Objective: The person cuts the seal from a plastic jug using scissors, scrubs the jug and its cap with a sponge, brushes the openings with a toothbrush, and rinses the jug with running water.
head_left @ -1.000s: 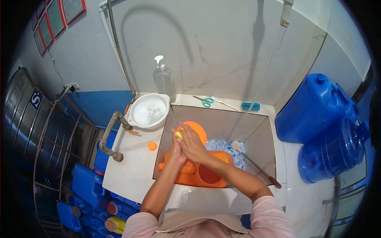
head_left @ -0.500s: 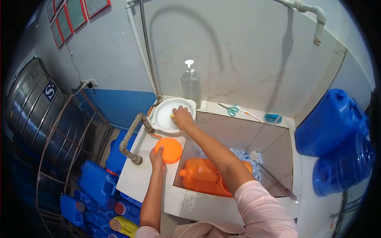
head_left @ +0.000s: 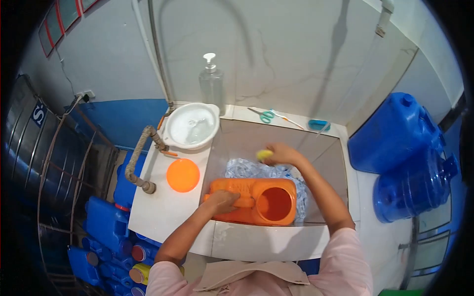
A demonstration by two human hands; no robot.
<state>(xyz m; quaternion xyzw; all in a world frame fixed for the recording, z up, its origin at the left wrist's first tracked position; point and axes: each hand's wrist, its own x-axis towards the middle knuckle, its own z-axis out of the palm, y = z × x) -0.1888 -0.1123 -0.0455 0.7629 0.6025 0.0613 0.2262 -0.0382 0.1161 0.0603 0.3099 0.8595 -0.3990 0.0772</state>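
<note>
My left hand [head_left: 223, 202] is wrapped round the handle of an orange plastic jug [head_left: 232, 186]. The jug lies in the tiled sink [head_left: 323, 172], its wide round mouth facing up and to the right. Above the sink, behind the jug, my right hand [head_left: 282, 154] has its fingers closed on a small yellow sponge [head_left: 264, 155], slightly blurred. Crumpled bluish-white, plastic-looking material [head_left: 247, 168] lies in the sink beyond the jug. On the ledge to the left rests a round orange lid [head_left: 182, 175]. A white basin [head_left: 215, 129] with foamy water stands behind it.
Along the back ledge are a pump bottle [head_left: 211, 89], scissors [head_left: 266, 116], a toothbrush [head_left: 289, 119] and a blue item [head_left: 319, 125]. A pipe [head_left: 136, 165] rises at the left. Large blue containers [head_left: 385, 133] stand at the right; several blue jugs [head_left: 106, 222] crowd the lower left.
My left hand has let go of the orange lid and taken the jug's handle. The jug's mouth has turned into view. My right hand has moved from the basin to above the sink, with the sponge.
</note>
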